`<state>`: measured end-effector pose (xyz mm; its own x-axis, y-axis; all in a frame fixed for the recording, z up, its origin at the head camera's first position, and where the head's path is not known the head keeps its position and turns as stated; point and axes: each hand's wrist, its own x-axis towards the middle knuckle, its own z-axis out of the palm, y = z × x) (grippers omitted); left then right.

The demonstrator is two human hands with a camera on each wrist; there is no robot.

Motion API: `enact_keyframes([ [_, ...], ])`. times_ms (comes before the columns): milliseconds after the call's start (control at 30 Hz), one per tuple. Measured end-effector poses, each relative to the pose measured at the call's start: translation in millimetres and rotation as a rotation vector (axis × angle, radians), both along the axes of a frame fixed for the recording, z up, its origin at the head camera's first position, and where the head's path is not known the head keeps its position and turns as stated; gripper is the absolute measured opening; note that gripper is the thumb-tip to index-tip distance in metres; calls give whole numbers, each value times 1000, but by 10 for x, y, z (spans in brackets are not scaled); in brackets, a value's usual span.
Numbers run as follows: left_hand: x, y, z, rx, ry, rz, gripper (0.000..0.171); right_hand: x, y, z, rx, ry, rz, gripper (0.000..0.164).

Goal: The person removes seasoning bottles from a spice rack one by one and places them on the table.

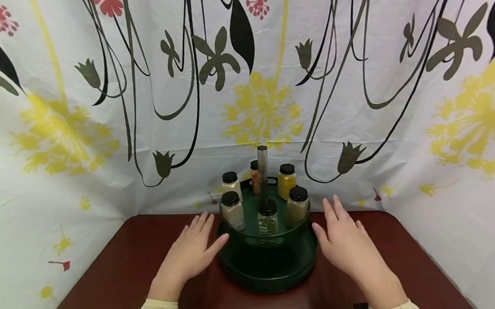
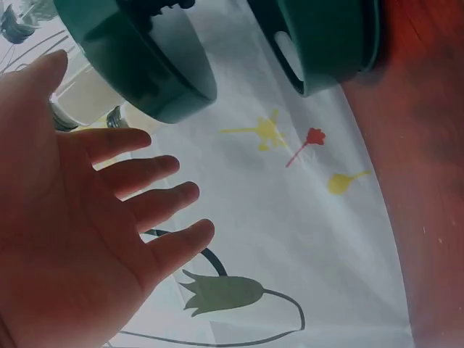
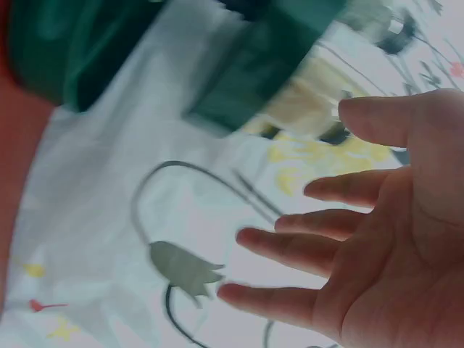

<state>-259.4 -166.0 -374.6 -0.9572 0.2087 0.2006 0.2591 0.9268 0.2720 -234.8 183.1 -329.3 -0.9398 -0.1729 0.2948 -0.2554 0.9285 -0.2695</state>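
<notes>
A dark green two-tier turntable rack (image 1: 265, 284) stands on the table, a clear post (image 1: 262, 172) rising from its middle. Several black-lidded spice jars ring the upper tier, among them a yellow jar (image 1: 287, 184), a tan one (image 1: 297, 209), a green herb jar (image 1: 267, 220) and a pale powder jar (image 1: 233, 215). To the rack's left is my left hand (image 1: 191, 257), fingers spread and holding nothing. On the other side my right hand (image 1: 352, 248) is held with its fingers extended, also without anything in it. Both wrist views show bare palms beside the green tiers (image 2: 159, 80).
The rack sits on a dark red-brown table (image 1: 152, 243) with rounded back corners. A white curtain (image 1: 114, 174) printed with flowers hangs close behind the table and along both sides.
</notes>
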Motion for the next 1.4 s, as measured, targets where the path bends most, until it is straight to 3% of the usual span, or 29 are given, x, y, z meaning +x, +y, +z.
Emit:
enact_keyframes([
  [100, 13, 30, 22, 44, -5, 8, 89, 37, -72, 129, -37, 101, 24, 61],
  [267, 33, 63, 21, 151, -13, 32, 92, 64, -318, 245, -98, 459, 58, 34],
  [333, 26, 77, 29, 193, -8, 31, 94, 52, -448, 296, -130, 540, 103, 28],
  [400, 15, 103, 43, 220, -1, 29, 96, 30, -584, 343, -145, 520, 148, 27],
  [500, -2, 160, 52, 245, -1, 18, 96, -12, -752, 380, -121, 390, 182, 36],
  [600, -28, 216, 46, 262, -7, 8, 97, -77, -870, 369, -75, 265, 178, 50],
  [767, -70, 272, 27, 296, -35, -3, 99, -187, -957, 265, -32, 180, 164, 60],
  [1133, -89, 306, 5, 320, -55, 17, 101, -244, -979, 165, -81, 195, 212, 52],
  [1400, -80, 305, 11, 328, -70, 12, 99, -253, -970, 188, -103, 304, 265, 49],
])
